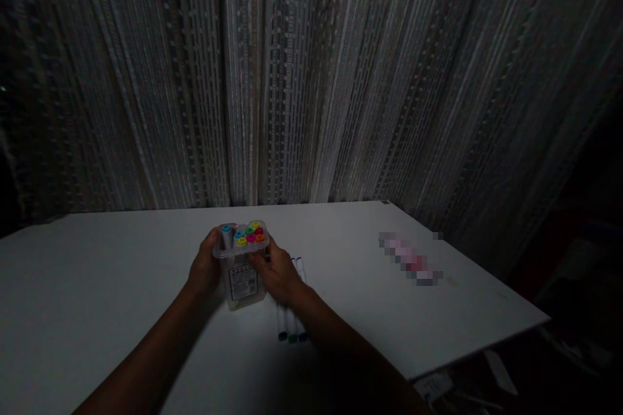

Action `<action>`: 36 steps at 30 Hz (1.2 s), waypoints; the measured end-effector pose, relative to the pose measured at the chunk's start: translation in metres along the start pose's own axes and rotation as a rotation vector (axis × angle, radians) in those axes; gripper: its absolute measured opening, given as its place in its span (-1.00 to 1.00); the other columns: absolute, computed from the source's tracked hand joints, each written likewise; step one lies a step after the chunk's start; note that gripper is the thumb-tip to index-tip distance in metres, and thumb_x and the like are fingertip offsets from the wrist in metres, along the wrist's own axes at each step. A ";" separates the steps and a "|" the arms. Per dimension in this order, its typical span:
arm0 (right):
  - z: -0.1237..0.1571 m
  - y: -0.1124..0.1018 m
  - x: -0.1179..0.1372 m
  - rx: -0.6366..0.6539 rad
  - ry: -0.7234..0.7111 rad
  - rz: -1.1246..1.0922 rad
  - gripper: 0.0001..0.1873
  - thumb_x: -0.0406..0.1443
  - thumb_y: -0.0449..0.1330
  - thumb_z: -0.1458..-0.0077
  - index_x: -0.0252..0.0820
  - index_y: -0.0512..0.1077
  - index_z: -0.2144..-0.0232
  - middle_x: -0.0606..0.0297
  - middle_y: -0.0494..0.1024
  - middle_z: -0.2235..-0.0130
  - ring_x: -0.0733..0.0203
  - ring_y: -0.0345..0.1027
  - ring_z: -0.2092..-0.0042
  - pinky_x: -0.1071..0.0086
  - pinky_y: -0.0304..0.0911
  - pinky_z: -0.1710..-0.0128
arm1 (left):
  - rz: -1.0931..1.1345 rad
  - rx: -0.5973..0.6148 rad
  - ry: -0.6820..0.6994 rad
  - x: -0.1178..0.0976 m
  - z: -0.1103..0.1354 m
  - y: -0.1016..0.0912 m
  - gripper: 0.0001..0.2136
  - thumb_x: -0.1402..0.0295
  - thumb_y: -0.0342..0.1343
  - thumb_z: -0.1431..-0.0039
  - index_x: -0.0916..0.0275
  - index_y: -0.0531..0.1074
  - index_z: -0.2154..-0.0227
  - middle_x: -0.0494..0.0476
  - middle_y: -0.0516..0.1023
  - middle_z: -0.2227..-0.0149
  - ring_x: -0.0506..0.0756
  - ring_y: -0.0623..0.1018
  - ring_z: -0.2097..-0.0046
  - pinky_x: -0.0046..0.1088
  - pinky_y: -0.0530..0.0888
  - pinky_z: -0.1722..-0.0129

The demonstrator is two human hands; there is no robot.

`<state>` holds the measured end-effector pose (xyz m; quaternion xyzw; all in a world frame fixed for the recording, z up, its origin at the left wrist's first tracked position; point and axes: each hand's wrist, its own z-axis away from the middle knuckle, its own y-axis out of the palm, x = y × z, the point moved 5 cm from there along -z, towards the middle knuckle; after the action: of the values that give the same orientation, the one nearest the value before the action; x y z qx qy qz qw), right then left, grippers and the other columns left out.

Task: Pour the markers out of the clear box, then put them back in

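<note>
A clear plastic marker box [242, 282] stands upright on the white table [97, 272], holding several markers with coloured caps [248, 234]. My left hand [205, 269] wraps round the box's left side. On the box's right side is my right hand [277, 272], its fingers curled against the wall near the rim. Three loose markers [291, 327] lie flat on the table under my right wrist, their dark, green and blue ends pointing toward me.
A curtain of pale strings [311, 78] hangs behind the table. A blurred pinkish object [411, 258] lies on the right part of the table. The table's right edge [487, 343] drops off to a dark floor with scattered items.
</note>
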<state>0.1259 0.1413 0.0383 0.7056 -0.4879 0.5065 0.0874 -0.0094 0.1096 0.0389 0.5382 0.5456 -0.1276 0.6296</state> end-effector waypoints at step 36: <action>0.000 0.000 0.002 -0.007 0.005 -0.018 -0.54 -0.05 0.06 -0.18 -0.11 0.24 -0.06 0.20 0.52 0.04 0.11 0.43 0.07 0.24 0.32 0.08 | -0.009 -0.021 0.013 -0.002 0.001 0.001 -0.69 0.11 0.20 0.22 0.26 0.46 0.49 0.03 0.54 0.56 0.22 0.58 0.34 -0.28 0.49 0.32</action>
<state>0.1255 0.1403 0.0398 0.7083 -0.4833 0.5055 0.0957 -0.0090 0.1088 0.0406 0.5298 0.5536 -0.1211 0.6310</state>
